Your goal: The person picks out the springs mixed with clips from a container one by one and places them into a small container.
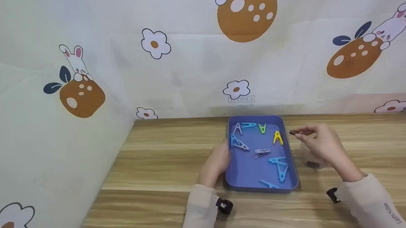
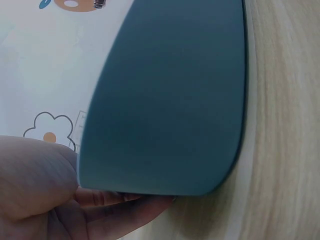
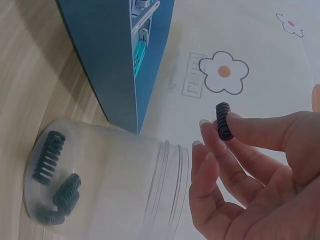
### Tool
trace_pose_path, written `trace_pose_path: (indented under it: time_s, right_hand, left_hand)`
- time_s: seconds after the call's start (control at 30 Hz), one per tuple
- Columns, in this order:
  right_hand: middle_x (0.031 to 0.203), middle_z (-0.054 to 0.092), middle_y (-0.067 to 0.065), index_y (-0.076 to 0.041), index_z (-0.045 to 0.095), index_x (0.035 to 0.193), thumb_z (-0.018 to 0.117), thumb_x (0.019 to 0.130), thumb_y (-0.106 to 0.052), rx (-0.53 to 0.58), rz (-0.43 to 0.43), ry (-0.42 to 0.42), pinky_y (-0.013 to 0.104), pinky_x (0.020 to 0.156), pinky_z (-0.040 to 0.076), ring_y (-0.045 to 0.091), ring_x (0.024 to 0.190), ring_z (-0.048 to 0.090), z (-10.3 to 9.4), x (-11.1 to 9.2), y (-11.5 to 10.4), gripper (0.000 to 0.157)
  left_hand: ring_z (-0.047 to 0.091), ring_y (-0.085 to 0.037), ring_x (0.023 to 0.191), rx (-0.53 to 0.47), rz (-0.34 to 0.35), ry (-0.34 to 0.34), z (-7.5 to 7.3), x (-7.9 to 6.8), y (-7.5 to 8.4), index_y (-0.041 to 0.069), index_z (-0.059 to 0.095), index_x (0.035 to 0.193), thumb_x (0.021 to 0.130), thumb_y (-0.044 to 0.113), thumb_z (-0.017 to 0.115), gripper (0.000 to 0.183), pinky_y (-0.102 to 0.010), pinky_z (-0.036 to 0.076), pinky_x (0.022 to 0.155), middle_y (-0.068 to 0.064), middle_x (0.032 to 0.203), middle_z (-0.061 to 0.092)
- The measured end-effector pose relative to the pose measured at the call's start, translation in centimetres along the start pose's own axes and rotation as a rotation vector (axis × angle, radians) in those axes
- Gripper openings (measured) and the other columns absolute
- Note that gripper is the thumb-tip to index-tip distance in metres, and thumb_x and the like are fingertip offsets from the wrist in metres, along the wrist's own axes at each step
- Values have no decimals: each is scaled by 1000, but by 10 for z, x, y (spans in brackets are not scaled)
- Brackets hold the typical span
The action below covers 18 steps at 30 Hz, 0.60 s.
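A small black coil spring [image 3: 224, 121] is pinched between the thumb and fingertips of my right hand [image 1: 321, 141], just right of a blue tray [image 1: 290, 157]. Below that hand a clear plastic jar [image 3: 125, 175] stands upright on the table, with several dark springs [image 3: 48, 157] at its bottom. My left hand [image 1: 215, 163] rests against the tray's left side, its fingers [image 2: 122, 217] lying along the outer wall and partly hidden by it. Inside the tray lie several clothespins, among them a yellow clothespin [image 1: 277, 138], a green clothespin [image 1: 262, 128] and a grey clothespin [image 1: 262, 153].
The tray stands on a wood-grain table [image 1: 163, 162]. A pale printed cloth [image 1: 191, 66] hangs behind the table and along its left side. Black wrist cameras [image 1: 225, 205] sit at both cuffs, low over the tabletop.
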State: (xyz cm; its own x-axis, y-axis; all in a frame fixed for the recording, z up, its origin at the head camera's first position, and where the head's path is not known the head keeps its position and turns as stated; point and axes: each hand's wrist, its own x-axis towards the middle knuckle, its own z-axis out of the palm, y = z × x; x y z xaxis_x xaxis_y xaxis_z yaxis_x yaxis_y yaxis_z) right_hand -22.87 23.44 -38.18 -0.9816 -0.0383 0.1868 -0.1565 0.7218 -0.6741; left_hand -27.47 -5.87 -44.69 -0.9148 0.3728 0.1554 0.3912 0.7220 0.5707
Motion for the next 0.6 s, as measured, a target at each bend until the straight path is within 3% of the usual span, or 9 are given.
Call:
trace_pose_path:
  time_s: [0.6]
  right_hand:
    - [111,77,25,3,76,121,68,101,-10,-42,17,32,34,73,51,45,102,69,-14,-6,15,25]
  left_hand:
    - [65,-46,123,-25,5,-2,0,-1,0,-11,55,137,101,-9,45,37,-55,53,107,-32,130,65]
